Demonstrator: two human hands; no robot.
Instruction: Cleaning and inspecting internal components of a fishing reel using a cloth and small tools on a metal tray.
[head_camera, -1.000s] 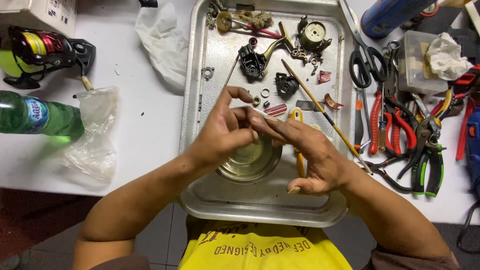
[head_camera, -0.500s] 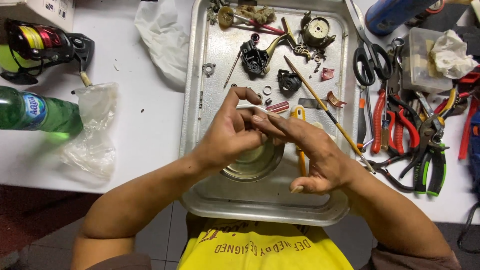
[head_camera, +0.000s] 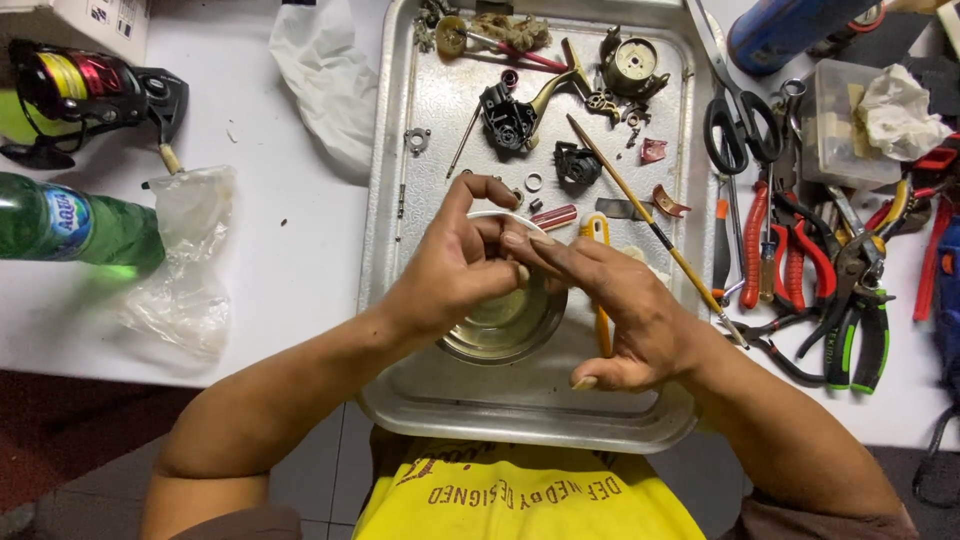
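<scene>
My left hand (head_camera: 455, 275) hovers over a small round metal bowl (head_camera: 505, 325) of clear liquid in the metal tray (head_camera: 520, 415). Its thumb and fingers are pinched together on something tiny that the fingers hide. My right hand (head_camera: 625, 315) reaches in from the right with its fingers stretched flat against the left fingertips and its thumb held apart below. A white rim (head_camera: 495, 214) shows just behind the left fingers. A yellow-handled tool (head_camera: 596, 232) lies under the right hand.
Dismantled fishing reel parts (head_camera: 510, 120), a thin brush (head_camera: 650, 225) and a red piece (head_camera: 553, 217) lie further up the tray. Scissors (head_camera: 735, 110), pliers (head_camera: 800, 250) and a plastic box (head_camera: 850, 120) crowd the right. A green bottle (head_camera: 70, 225), plastic bag (head_camera: 185, 260) and reel (head_camera: 90, 85) sit left.
Both hands stay together over the bowl. The fingertips have shifted only slightly against each other, and the view has moved a little.
</scene>
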